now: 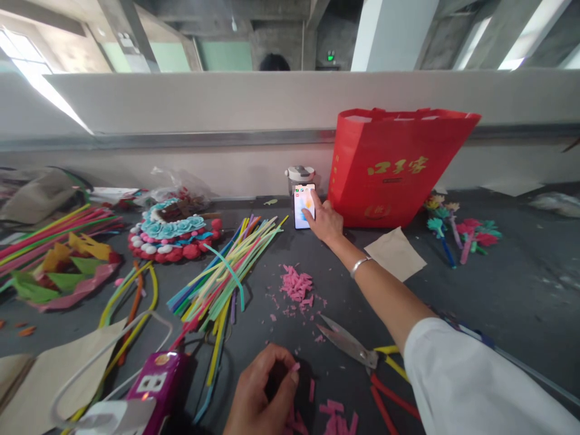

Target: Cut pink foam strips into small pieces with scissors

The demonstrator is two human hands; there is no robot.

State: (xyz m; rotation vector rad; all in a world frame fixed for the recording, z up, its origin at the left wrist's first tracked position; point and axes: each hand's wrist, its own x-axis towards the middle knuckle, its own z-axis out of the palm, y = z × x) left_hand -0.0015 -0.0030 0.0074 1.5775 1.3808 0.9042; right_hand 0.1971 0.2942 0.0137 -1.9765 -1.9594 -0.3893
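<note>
At the fingertips of the left hand (pixel 254 393), nearest the viewer, a small pink piece (pixel 296 367) is being pinched, with pink strips (pixel 334 406) lying just beside. Right of that hand, scissors (pixel 348 345) are lying; between the two hands, a pink heap (pixel 296 285) is lying. Farther out, a phone (pixel 301 203) is standing upright, its screen being reached by the right hand (pixel 327 222), thumb and forefinger spread; contact cannot be told, the icons being too small to read. Just right of that hand, a red bag (pixel 394 196) is displaying large gold characters (pixel 397 166), the first two being read as 口子.
</note>
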